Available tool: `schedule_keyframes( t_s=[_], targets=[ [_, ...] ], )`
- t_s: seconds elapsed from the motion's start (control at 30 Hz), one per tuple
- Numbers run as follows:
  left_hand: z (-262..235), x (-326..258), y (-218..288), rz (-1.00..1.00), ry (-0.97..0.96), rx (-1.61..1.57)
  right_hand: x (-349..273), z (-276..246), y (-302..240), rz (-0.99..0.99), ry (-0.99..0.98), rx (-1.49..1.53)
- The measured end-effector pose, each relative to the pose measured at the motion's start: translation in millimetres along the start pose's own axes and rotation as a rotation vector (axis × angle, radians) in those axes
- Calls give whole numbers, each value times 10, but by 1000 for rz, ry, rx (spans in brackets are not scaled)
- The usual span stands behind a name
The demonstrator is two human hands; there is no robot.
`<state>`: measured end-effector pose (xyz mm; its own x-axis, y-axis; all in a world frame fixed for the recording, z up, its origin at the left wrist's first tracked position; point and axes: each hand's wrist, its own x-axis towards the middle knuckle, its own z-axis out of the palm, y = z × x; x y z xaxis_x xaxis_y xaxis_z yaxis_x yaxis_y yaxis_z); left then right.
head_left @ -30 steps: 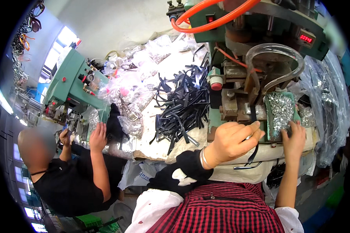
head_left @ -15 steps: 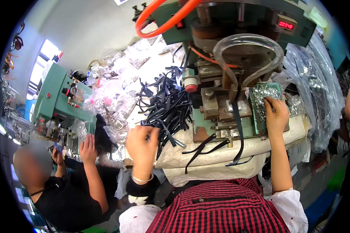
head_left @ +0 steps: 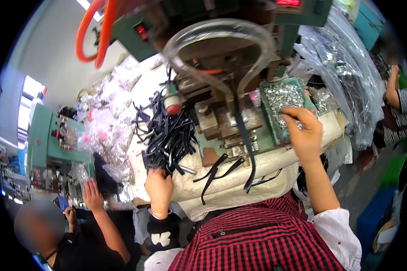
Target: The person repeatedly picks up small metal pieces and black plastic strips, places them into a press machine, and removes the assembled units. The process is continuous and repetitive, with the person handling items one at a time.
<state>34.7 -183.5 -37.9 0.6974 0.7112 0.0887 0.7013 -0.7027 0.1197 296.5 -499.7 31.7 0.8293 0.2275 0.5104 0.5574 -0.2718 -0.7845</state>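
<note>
My left hand (head_left: 158, 188) is at the near edge of a heap of black eyeglass temples (head_left: 169, 135), its fingers curled in and partly hidden. Over the green tray (head_left: 276, 138) of small shiny metal pieces (head_left: 282, 97), my right hand (head_left: 304, 134) has thumb and forefinger drawn together; anything between them is too small to make out. One black temple (head_left: 245, 142) stands in the metal fixture (head_left: 226, 121) of the press, its curved end hanging toward me. Two loose temples (head_left: 211, 177) lie crossed on the cloth in front, and another (head_left: 267, 179) rests at its edge.
The green press (head_left: 126, 38) rises over the fixture, with a looped clear tube (head_left: 217, 26) and a red button (head_left: 173, 109). Plastic bags (head_left: 115, 95) cover the table's left. A co-worker's hand (head_left: 93, 195) is at another green machine (head_left: 43, 140). Plastic sheeting (head_left: 348, 81) hangs right.
My left hand has come to the heap's near edge, its fingers now against the temples. My right hand stays over the metal pieces. The whole view has shifted and tilted.
</note>
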Motion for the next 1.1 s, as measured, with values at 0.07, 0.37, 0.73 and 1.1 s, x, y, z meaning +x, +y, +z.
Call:
schedule_keyframes(
  t_s=[0.07,0.37,0.73,1.1],
  targets=[
    [-42,-19,37,-65,15,11,168,215,-255,-154,-24,48],
    [-967,95,804,182,341,-1201,61,768,-484,143,-7,568],
    [-1407,373,1692,508,451,-1447,162,656,-667,414,-184,791],
    [-1487,407,1765,501,580,-1314,77,777,-589,224,-75,760]
  ],
)
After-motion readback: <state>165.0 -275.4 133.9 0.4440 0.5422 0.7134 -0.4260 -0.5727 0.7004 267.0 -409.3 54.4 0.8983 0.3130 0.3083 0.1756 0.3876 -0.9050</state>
